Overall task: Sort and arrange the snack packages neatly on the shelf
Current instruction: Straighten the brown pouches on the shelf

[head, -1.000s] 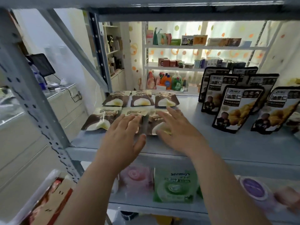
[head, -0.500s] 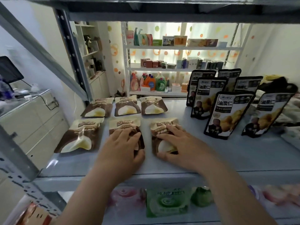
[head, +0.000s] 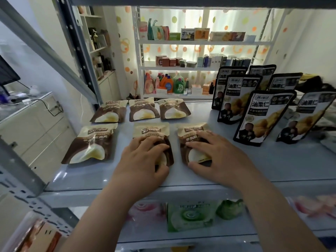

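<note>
Left hand [head: 143, 160] atop middle packet [head: 151, 130], right hand [head: 218, 157] atop right packet [head: 190, 130], both seemingly flat and relaxed.

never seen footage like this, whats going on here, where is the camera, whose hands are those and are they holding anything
There is no machine here. A person is doing the work, and one wide-angle camera worn on their head looks forward and down, so the arms come in from the bottom of the picture. The shelf carries six brown snack pouches lying flat in two rows of three. To their right, black pouches stand upright. The left hand rests on the middle front pouch and the right hand on the right front pouch. The fingers lie on top with the thumbs at the near edges, and neither pouch is lifted. The front left pouch is untouched. A green package shows on the level below.
</note>
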Demonstrator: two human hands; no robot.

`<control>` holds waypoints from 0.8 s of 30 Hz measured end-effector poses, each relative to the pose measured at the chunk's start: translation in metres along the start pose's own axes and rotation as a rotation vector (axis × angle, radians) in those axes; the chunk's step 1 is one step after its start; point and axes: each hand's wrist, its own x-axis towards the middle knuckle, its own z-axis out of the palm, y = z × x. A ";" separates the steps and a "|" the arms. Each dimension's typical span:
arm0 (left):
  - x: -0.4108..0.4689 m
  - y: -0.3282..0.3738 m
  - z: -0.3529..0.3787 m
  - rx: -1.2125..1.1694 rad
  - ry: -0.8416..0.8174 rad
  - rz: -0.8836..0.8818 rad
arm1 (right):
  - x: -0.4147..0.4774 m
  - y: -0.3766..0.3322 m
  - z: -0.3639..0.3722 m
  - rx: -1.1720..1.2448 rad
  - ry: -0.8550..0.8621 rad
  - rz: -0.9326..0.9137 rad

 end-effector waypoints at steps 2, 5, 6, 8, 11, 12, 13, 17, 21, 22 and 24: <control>0.000 0.000 0.000 -0.013 -0.003 -0.012 | -0.001 -0.001 -0.001 0.021 -0.002 0.018; 0.000 -0.001 0.002 -0.001 -0.002 -0.026 | 0.000 -0.002 -0.002 0.037 -0.011 0.039; -0.001 0.000 0.002 0.001 -0.003 -0.028 | 0.000 -0.002 -0.002 0.036 -0.017 0.045; -0.001 0.001 0.001 0.005 -0.007 -0.022 | -0.001 -0.004 -0.004 0.034 -0.032 0.044; -0.001 0.000 -0.003 -0.067 -0.003 -0.016 | -0.003 -0.006 -0.010 0.056 -0.024 0.042; 0.000 -0.002 -0.007 -0.127 0.009 -0.021 | -0.003 -0.006 -0.014 0.080 -0.012 0.041; 0.002 -0.005 -0.012 -0.195 0.024 -0.032 | -0.001 -0.007 -0.019 0.108 0.001 0.039; 0.048 -0.034 -0.042 -0.214 0.025 0.001 | 0.046 -0.019 -0.045 0.089 0.099 -0.072; 0.120 -0.056 -0.045 -0.095 -0.067 -0.053 | 0.138 -0.035 -0.046 -0.031 0.011 -0.130; 0.134 -0.060 -0.040 -0.071 -0.117 -0.058 | 0.158 -0.036 -0.041 -0.071 -0.058 -0.115; 0.157 -0.070 -0.030 -0.027 -0.236 -0.041 | 0.188 -0.034 -0.031 -0.187 -0.203 -0.126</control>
